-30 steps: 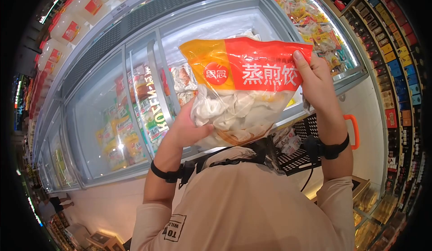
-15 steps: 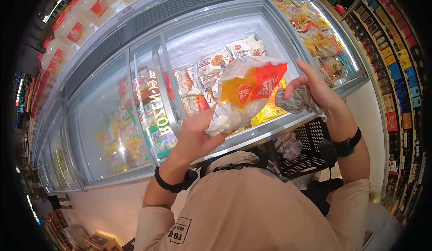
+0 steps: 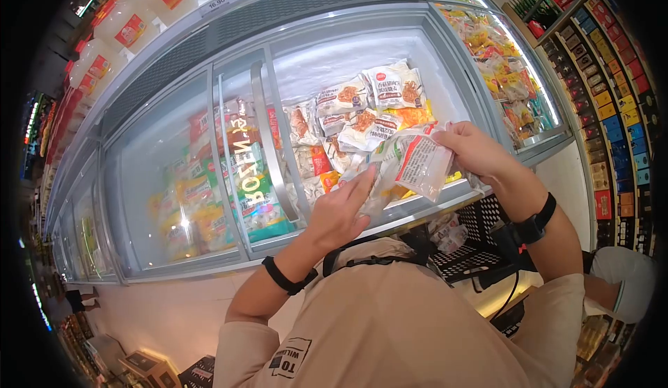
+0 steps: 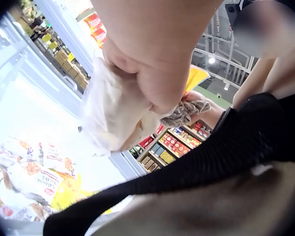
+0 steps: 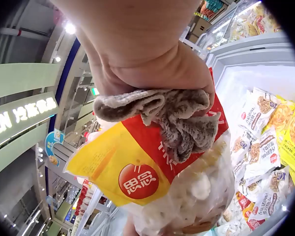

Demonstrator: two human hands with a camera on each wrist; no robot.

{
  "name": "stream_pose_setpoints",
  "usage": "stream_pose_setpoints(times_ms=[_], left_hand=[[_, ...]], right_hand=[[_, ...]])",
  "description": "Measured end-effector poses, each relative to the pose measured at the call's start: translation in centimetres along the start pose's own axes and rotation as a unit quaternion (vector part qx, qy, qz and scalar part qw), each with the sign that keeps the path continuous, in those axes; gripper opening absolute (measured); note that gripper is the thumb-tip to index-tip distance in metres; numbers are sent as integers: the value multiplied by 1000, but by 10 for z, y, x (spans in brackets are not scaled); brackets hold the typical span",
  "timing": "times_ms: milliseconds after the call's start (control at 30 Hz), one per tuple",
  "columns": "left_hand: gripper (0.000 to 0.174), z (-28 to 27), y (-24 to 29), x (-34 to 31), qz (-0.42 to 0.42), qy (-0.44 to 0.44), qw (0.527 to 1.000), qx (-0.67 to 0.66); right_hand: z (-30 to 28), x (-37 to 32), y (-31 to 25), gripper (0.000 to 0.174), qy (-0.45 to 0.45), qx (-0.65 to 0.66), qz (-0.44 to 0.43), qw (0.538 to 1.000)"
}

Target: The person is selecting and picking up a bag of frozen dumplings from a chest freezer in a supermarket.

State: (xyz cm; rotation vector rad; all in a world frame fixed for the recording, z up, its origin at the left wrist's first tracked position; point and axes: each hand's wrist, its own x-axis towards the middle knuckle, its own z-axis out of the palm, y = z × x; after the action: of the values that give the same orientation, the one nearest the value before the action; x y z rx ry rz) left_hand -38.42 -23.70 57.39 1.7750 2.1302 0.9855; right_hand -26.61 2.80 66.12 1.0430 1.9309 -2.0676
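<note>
A clear plastic bag of frozen dumplings (image 3: 421,162) is tilted over the freezer's near edge, its printed back panel facing up in the head view. My right hand (image 3: 476,151) pinches its top corner. In the right wrist view a crumpled grey cloth (image 5: 182,123) is bunched under that hand, against the bag's red and yellow front (image 5: 162,162). My left hand (image 3: 337,211) holds the bag's other side, index finger stretched along it and thumb lower. In the left wrist view the bag's whitish side (image 4: 110,108) hangs below that hand, with the fingertips hidden.
Below the bag, white packets (image 3: 396,85) and yellow packets (image 5: 292,123) lie in the open freezer section (image 3: 334,68). A sliding glass lid with a metal handle (image 3: 271,138) covers the left section. A black basket (image 3: 480,224) stands below the freezer's front edge.
The dumpling bag has come down from in front of me and turned from its red and yellow front to its back. The right hand let its fingers spread midway, then pinched the corner again.
</note>
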Motion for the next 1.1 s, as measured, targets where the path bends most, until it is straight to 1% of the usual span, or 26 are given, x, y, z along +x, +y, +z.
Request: stream_pose_setpoints(times_ms=[33,100,133,200,233,333,367,400,433,467,500,567,600,633,667,733,767,867,967,1100], left_hand=[[99,7,-3,-1,-13,32,998,-54],[101,18,-5,-5,-51,15,993,-103],[102,21,-5,-5,-69,7,989,-129],[104,23,-5,-2,-33,21,981,-188],[105,23,-7,-1,-15,29,975,-218],[106,27,-22,-3,-54,59,925,-372],[105,38,-30,-3,-134,92,885,-437],[103,46,-43,-2,-199,73,800,-562],[101,52,-58,0,-258,51,692,-672],[99,51,-63,5,-311,29,565,-763],[96,51,-64,7,-292,-1,546,-785],[89,42,-52,18,-251,-63,505,-823],[84,40,-48,20,-220,-81,508,-829],[80,38,-44,23,-189,-99,511,-833],[76,37,-41,26,-157,-118,513,-836],[72,35,-36,28,-160,-145,538,-815],[70,34,-35,29,-161,-157,551,-804],[67,36,-27,30,-190,-123,606,-763],[61,30,-19,29,-219,-119,613,-750],[57,28,-16,26,-224,-105,639,-728]], right_hand=[[2,0,-6,31,-18,-27,-24,999],[3,-3,-22,30,-52,-80,-71,993],[5,-8,-32,30,-55,-131,-105,984],[12,-22,-54,35,-60,-230,-168,957],[13,-29,-64,36,-75,-256,-193,944],[12,-46,-93,38,-109,-332,-261,900],[9,-51,-102,39,-113,-357,-279,884],[6,-55,-112,40,-116,-381,-297,868],[5,-59,-121,40,-116,-401,-325,848],[5,-63,-130,40,-117,-421,-353,827],[6,-68,-139,41,-117,-441,-381,804],[13,-81,-159,33,-91,-542,-422,721],[18,-87,-167,30,-77,-588,-439,674],[24,-91,-174,25,-56,-620,-416,663],[28,-93,-179,24,-45,-629,-406,661],[34,-93,-188,22,-26,-646,-387,658],[30,-92,-186,22,32,-675,-426,601],[17,-80,-182,23,109,-695,-404,584],[3,-67,-179,24,109,-687,-393,601],[-8,-53,-170,24,135,-680,-440,572]])
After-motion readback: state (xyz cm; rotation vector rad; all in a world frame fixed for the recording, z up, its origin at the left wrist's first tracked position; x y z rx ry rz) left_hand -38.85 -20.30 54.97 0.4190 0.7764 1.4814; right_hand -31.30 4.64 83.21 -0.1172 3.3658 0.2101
